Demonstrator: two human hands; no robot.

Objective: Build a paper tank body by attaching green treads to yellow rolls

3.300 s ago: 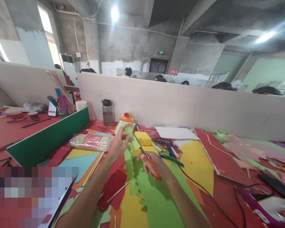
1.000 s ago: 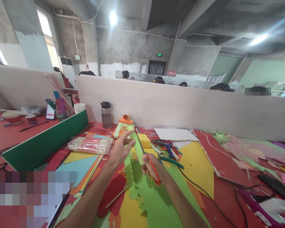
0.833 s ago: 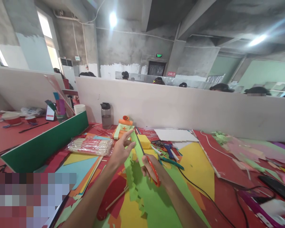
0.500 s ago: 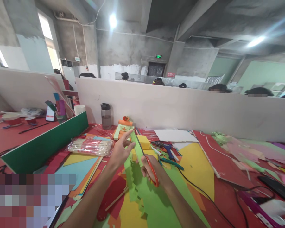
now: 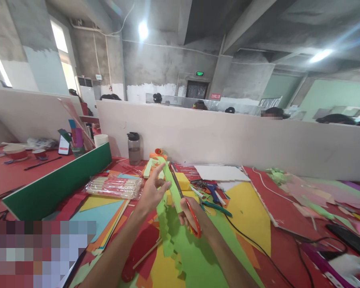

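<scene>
My left hand (image 5: 155,191) pinches a long light-green paper strip (image 5: 172,185) between thumb and fingers, holding it up at a slant. Wrapped round the red-orange handles of a pair of scissors (image 5: 195,219) is my right hand (image 5: 189,212). The dark scissor blades lie along the strip's right edge, slightly apart from each other. Beneath both hands are a green zigzag-edged paper strip (image 5: 165,228) and a large green sheet (image 5: 202,256). Just beyond the fingertips sits an orange and pale-green paper model (image 5: 150,170), partly hidden by the strip.
A plastic-wrapped bundle of sticks (image 5: 114,187) lies left, beside a green upright board (image 5: 63,180). A water bottle (image 5: 134,150) stands by the white partition (image 5: 228,138). Teal-handled pliers (image 5: 217,208), a blue glue gun (image 5: 213,193), a black cable and yellow paper (image 5: 252,216) lie right.
The green strip now reaches farther up past my left fingers. The scissor blades have opened a little, while both hands stay in nearly the same place.
</scene>
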